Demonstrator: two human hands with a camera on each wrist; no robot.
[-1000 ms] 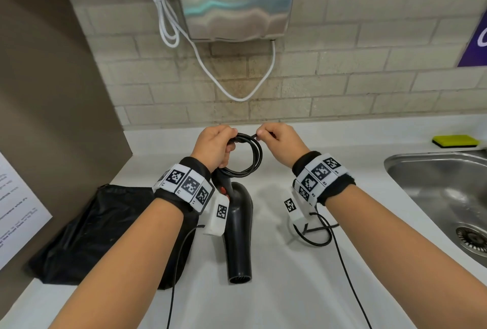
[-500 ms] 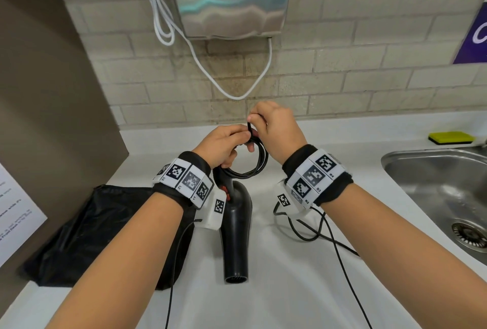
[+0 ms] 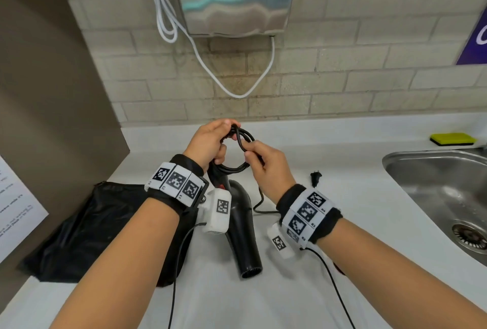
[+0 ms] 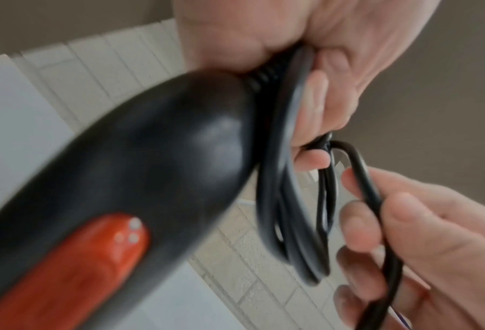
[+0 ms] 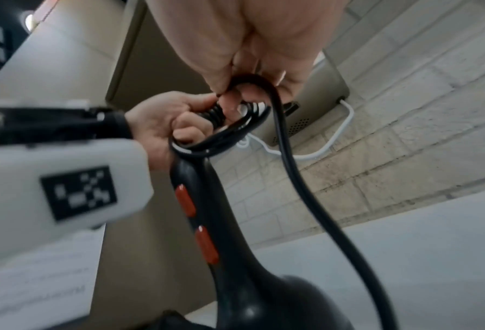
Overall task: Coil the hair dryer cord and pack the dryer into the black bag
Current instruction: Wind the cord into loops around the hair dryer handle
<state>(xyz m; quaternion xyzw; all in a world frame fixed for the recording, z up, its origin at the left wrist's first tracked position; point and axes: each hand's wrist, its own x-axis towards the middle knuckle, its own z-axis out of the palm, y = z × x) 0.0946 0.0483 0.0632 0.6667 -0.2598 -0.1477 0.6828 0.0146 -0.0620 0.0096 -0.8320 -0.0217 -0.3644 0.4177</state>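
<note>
The black hair dryer lies on the white desk, nozzle toward the person. Just above its handle, the left hand has its fingers curled round the coiled cord, and the right hand pinches a loose strand. The black bag lies left of the dryer, touching it. The plug rests right of the dryer; further right are a steel sink and a yellow sponge.

Hair dryer black, orange-red switches; cord and bag at 8 o'clock black. Sponge at 2 o'clock yellow over black. Wristbands white with black square codes.
</note>
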